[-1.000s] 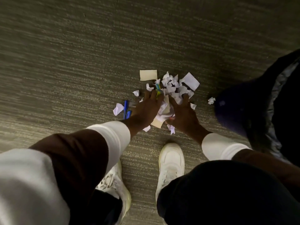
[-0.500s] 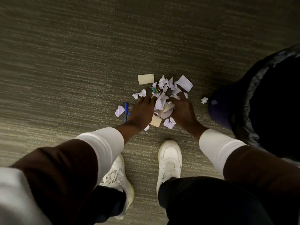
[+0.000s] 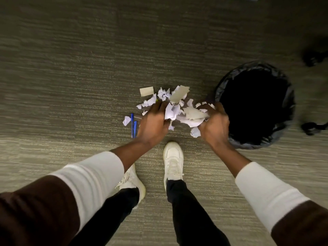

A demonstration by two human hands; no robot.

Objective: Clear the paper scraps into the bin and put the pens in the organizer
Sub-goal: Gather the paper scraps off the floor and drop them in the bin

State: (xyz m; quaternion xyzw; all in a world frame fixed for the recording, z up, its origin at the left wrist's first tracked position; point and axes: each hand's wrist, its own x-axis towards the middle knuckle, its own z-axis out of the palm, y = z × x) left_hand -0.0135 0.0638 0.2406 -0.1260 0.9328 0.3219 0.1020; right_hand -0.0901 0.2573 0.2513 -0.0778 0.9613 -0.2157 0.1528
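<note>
While the person stands on grey-green carpet [image 3: 71, 77], the left hand [image 3: 152, 124] and right hand [image 3: 215, 126] press toward each other, fingers curled, clamping a loose bundle of paper scraps [image 3: 184, 114] between them just left of the bin [image 3: 291, 110], whose black liner rims a dark opening. More scraps lie on the floor beyond the hands, among them a tan slip [image 3: 146, 91]. Two blue pens [image 3: 133, 126] lie side by side just left of the left hand, with a white scrap [image 3: 126, 120] touching them. White shoes [image 3: 173, 160] stand below.
</note>
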